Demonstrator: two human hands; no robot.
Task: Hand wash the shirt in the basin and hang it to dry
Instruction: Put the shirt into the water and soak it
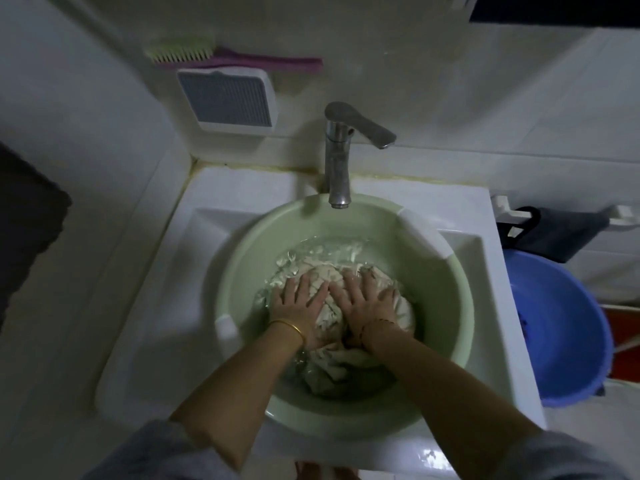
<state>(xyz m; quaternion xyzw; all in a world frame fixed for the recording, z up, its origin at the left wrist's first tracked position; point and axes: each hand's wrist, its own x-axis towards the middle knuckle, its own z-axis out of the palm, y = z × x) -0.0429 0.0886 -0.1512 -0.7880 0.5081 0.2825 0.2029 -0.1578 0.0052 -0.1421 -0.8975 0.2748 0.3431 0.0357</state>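
Observation:
A pale green basin [242,258] sits in the white sink, holding shallow water. A whitish shirt [403,306] lies bunched and wet in the basin's middle. My left hand [299,303], with a gold bangle at the wrist, presses flat on the shirt with spread fingers. My right hand [363,303] presses flat on the shirt beside it, fingers straight and spread. Part of the shirt bulges out below my wrists, toward me.
A metal tap [337,157] stands behind the basin, its spout over the far rim. The white sink [162,282] surrounds the basin. A blue bucket [568,327] stands on the floor at right. A brush [194,53] and a vent hang on the wall.

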